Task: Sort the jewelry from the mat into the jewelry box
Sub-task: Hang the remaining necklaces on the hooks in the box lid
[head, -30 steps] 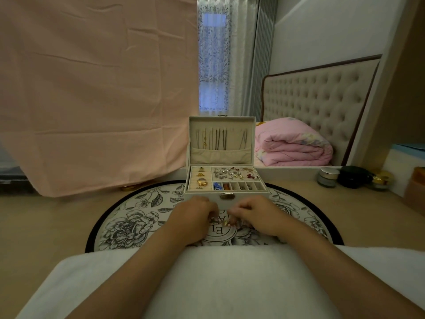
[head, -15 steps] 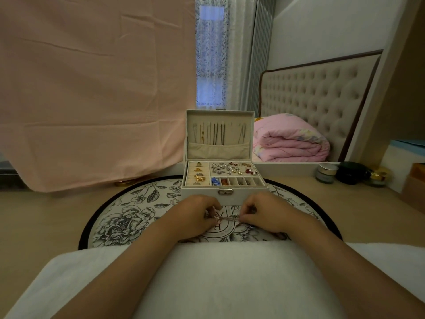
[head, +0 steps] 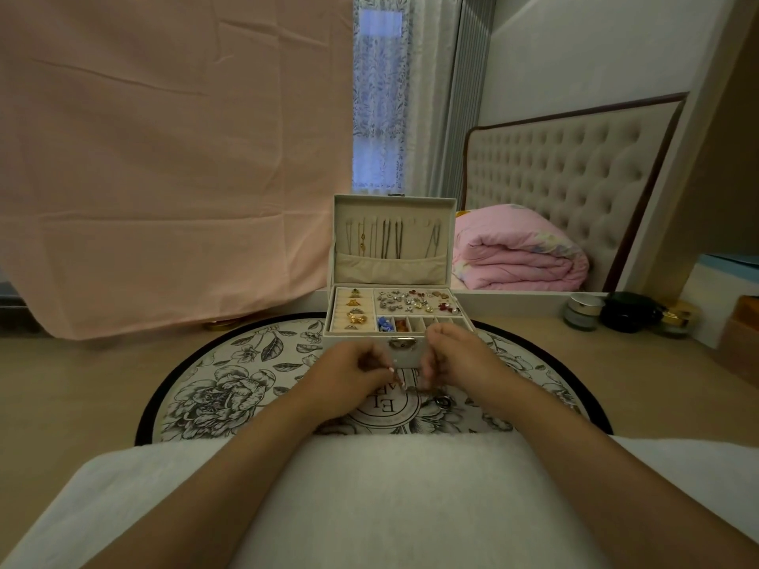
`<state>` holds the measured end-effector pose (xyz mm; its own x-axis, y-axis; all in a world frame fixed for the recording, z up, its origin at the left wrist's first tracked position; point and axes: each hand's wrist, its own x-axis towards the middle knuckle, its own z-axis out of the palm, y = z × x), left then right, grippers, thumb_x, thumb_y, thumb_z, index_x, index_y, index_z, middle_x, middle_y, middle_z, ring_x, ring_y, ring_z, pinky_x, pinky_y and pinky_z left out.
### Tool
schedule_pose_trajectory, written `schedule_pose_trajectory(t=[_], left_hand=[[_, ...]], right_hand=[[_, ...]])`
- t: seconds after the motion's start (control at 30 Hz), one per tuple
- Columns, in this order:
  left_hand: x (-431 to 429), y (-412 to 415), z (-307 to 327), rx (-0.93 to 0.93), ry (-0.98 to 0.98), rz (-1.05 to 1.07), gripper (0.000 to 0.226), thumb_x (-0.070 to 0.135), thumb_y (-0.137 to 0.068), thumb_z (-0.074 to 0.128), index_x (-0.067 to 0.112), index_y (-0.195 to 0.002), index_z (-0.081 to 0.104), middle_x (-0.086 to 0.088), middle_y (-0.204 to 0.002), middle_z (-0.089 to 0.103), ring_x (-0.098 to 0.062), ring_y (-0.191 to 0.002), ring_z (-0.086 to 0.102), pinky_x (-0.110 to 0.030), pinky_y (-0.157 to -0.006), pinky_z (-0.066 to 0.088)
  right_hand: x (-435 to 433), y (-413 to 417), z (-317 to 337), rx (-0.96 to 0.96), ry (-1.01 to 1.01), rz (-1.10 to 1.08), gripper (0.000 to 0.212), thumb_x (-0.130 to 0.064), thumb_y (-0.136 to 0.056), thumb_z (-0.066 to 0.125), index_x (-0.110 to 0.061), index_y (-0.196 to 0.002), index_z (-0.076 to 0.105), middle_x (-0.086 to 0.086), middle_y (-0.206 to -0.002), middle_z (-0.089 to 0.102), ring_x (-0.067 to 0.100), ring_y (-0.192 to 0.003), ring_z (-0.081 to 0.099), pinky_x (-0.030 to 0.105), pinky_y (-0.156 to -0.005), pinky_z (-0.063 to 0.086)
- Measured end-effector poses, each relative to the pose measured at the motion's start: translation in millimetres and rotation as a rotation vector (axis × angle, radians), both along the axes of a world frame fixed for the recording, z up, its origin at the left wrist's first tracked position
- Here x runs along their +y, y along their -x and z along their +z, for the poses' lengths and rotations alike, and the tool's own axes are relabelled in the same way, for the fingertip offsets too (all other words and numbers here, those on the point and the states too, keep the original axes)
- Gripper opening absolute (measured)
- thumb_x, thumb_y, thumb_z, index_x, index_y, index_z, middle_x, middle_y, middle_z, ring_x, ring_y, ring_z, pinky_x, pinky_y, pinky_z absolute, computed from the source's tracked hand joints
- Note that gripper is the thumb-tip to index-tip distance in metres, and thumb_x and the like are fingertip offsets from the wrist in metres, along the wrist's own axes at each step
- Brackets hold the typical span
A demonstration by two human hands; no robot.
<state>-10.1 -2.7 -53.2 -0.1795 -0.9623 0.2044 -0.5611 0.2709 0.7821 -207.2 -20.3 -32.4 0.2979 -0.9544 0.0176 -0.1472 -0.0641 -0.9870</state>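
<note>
Beige worktop [head: 82,384] is carrying a round floral mat [head: 230,388] at centre. Three cosmetic jars are sitting right rear: silver-lidded jar [head: 582,312], black jar [head: 626,312], gold-lidded jar [head: 675,320].

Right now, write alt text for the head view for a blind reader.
A person's left hand and right hand appear to pinch a small piece of jewelry between them above a floral mat, in front of an open jewelry box. It holds gold rings and other small pieces, chains hang in its lid, and one ring lies on the mat.
</note>
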Motion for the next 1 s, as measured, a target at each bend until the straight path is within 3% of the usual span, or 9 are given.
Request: schedule_pose_trajectory(t=[0.07,0.17,0.27,0.4,0.5,0.6,0.7,0.8,1.0], left_hand=[[0.4,-1.3,6.7,0.238,-0.091,-0.036,0.008,0.01,-0.091,0.067,0.015,-0.098,0.067,0.001,-0.093,0.077,-0.007,-0.089,0.07,-0.025,-0.087,0.053],[1.7,-4.5,15.9,0.412,-0.21,-0.087,0.016,0.007,-0.097,0.058,0.009,-0.11,0.066,-0.006,-0.097,0.077,-0.014,-0.088,0.072,-0.024,-0.082,0.055],[2.7,-9.6,21.3,0.356,-0.234,-0.054,0.018,0.007,-0.097,0.057,0.01,-0.111,0.068,-0.006,-0.093,0.077,-0.015,-0.08,0.074,-0.021,-0.071,0.058],[-4.8,-20.8,18.5,-0.019,-0.045,0.064,0.011,0.015,-0.094,0.064,0.018,-0.102,0.072,0.004,-0.086,0.077,-0.005,-0.078,0.073,-0.028,-0.082,0.059],[-6.0,-21.6,19.2,0.15,-0.048,0.061,0.007,0.013,-0.096,0.061,0.013,-0.097,0.068,0.0,-0.084,0.077,-0.011,-0.082,0.074,-0.031,-0.082,0.059],[-5.9,-19.6,21.3,0.32,-0.093,0.09,0.01,0.01,-0.099,0.055,0.01,-0.093,0.064,-0.003,-0.078,0.069,-0.015,-0.072,0.064,-0.028,-0.071,0.057],[-7.2,-20.6,20.7,0.347,-0.089,0.111,0.016,0.014,-0.101,0.051,0.014,-0.09,0.063,0.0,-0.073,0.057,-0.012,-0.064,0.051,-0.029,-0.066,0.054],[-5.2,-17.8,23.3,0.4,-0.04,0.069,0.017,0.018,-0.101,0.052,0.016,-0.091,0.066,0.002,-0.076,0.061,-0.014,-0.072,0.058,-0.034,-0.079,0.059],[4.1,-2.5,35.1,0.483,-0.051,-0.075,0.013,0.011,-0.1,0.052,0.007,-0.099,0.065,-0.01,-0.088,0.069,-0.018,-0.08,0.069,-0.028,-0.077,0.06]], right_hand=[[-0.6,1.3,2.7,-0.068,-0.036,-0.02,0.02,-0.019,-0.108,0.039,-0.014,-0.093,0.051,0.003,-0.06,0.045,0.017,-0.046,0.042,0.03,-0.047,0.046],[-3.4,5.9,5.4,0.13,0.108,-0.134,0.022,-0.022,-0.105,0.044,-0.017,-0.087,0.054,-0.004,-0.06,0.042,0.007,-0.043,0.034,0.021,-0.041,0.03],[-6.3,11.0,3.4,0.343,0.305,-0.205,0.017,-0.026,-0.102,0.051,-0.016,-0.093,0.062,-0.009,-0.068,0.053,0.009,-0.058,0.045,0.026,-0.056,0.037],[-10.9,19.6,-2.3,0.601,0.427,-0.258,0.009,-0.031,-0.097,0.061,-0.025,-0.095,0.068,-0.013,-0.083,0.062,0.007,-0.078,0.058,0.028,-0.068,0.046],[-12.6,24.6,-6.8,0.817,0.444,-0.242,0.011,-0.035,-0.097,0.061,-0.027,-0.095,0.069,-0.012,-0.09,0.064,0.009,-0.085,0.06,0.032,-0.076,0.052],[-11.3,27.3,-8.0,0.99,0.445,-0.24,0.026,-0.04,-0.098,0.056,-0.024,-0.081,0.065,-0.008,-0.079,0.061,0.013,-0.076,0.059,0.031,-0.066,0.048],[-9.9,26.8,-8.3,1.076,0.396,-0.216,0.033,-0.044,-0.098,0.055,-0.028,-0.07,0.058,-0.007,-0.073,0.061,0.013,-0.072,0.058,0.029,-0.062,0.043],[-7.3,21.7,-8.8,1.121,0.41,-0.174,0.026,-0.046,-0.092,0.061,-0.032,-0.07,0.058,-0.012,-0.077,0.061,0.011,-0.079,0.059,0.027,-0.067,0.043],[-2.0,8.6,-4.7,0.999,0.548,-0.085,0.013,-0.037,-0.085,0.073,-0.032,-0.097,0.071,-0.014,-0.097,0.069,0.006,-0.093,0.063,0.03,-0.082,0.055]])
